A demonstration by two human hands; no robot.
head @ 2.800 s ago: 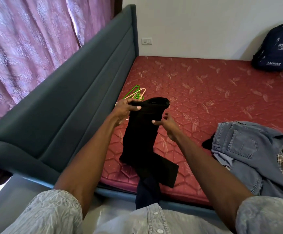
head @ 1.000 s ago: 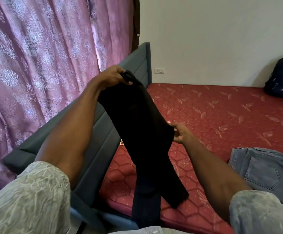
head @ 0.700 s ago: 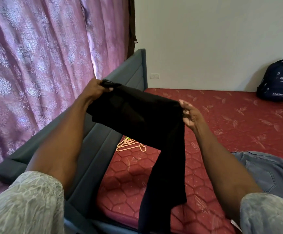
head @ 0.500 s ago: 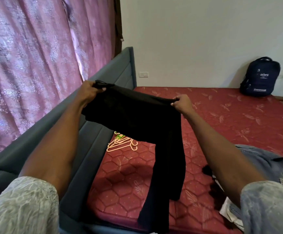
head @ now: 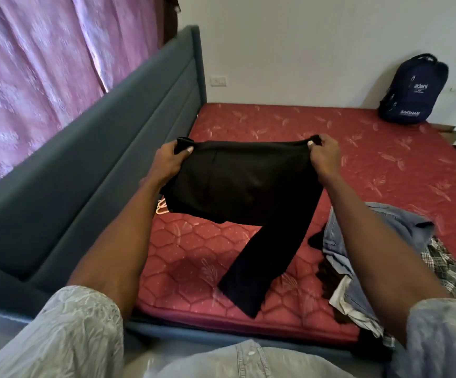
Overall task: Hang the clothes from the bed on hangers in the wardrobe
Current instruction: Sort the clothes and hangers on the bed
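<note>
The left hand (head: 168,162) pinches one top corner of the black cloth trousers (head: 244,192). The right hand (head: 325,156) pinches the other top corner. The trousers are stretched wide between the two hands, up in the air over the red mattress (head: 344,148) of the bed. One long part hangs down on the right. Pink plastic hangers (head: 161,208) peek out under the trousers. A pile of blue jeans and checked clothes (head: 401,249) lies near on the right. A dark blue backpack (head: 412,90) leans at the far wall.

Soft daylight, slight motion blur, wide-angle edge distortion.
</note>
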